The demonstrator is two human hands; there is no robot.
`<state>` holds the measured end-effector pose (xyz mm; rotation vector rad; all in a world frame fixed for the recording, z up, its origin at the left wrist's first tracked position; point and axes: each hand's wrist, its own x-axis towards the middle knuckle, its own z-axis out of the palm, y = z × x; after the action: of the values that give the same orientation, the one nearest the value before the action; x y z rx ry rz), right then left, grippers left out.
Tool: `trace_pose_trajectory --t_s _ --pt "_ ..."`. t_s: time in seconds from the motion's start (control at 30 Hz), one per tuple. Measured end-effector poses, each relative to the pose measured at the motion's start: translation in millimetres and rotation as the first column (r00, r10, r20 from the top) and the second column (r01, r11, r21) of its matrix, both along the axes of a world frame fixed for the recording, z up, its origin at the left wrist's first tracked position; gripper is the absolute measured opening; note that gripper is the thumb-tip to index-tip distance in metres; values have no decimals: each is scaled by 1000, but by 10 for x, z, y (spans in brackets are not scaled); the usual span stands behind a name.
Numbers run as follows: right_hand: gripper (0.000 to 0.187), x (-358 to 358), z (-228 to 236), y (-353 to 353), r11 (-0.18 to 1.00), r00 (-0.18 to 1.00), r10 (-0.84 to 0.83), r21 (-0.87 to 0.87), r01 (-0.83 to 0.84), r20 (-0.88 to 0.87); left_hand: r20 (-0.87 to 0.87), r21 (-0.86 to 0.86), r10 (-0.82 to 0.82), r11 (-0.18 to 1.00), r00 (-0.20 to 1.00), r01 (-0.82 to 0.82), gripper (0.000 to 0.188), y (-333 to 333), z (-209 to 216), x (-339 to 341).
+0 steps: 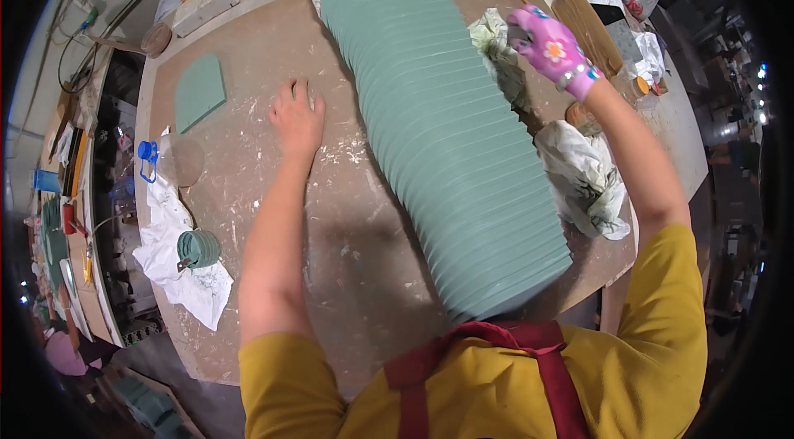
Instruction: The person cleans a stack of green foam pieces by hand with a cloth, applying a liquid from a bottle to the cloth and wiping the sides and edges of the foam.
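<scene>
A long row of green, round-ended panels stands packed together, running from the far end of the board toward my body. My left hand is bare and rests on the brown board left of the row, fingers spread, holding nothing. My right hand, in a pink flowered glove, is right of the row's far part. Its fingers curl beside a crumpled, green-stained paper; what lies inside them is hidden. One single green panel lies flat at the left.
At the left are a clear cut-off jug with a blue cap, white paper and a green-smeared round container. Right of the row lie a stained white cloth and a small jar. A cardboard piece stands farther right.
</scene>
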<state>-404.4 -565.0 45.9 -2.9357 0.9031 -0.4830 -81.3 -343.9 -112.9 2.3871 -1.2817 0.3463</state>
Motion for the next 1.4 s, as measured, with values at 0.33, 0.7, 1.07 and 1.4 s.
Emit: trace_pose_trajectory --t_s 0.33,0.7,1.07,1.4 --pt "35 -262 73 288 961 940 -129 275 40 316 -535 -388 -331 914 777 122 21 646 374 -387" --pt "23 220 -164 36 997 992 72 23 -74 106 -832 -190 -141 981 537 -36 21 2345 498 -2090" --pt "26 224 -247 196 998 974 28 49 -40 224 -728 -261 -439 888 526 380 110 2429 489 -2567" --pt "25 341 -195 309 998 960 16 59 -34 280 -753 -259 -452 872 478 416 113 2327 515 -2587"
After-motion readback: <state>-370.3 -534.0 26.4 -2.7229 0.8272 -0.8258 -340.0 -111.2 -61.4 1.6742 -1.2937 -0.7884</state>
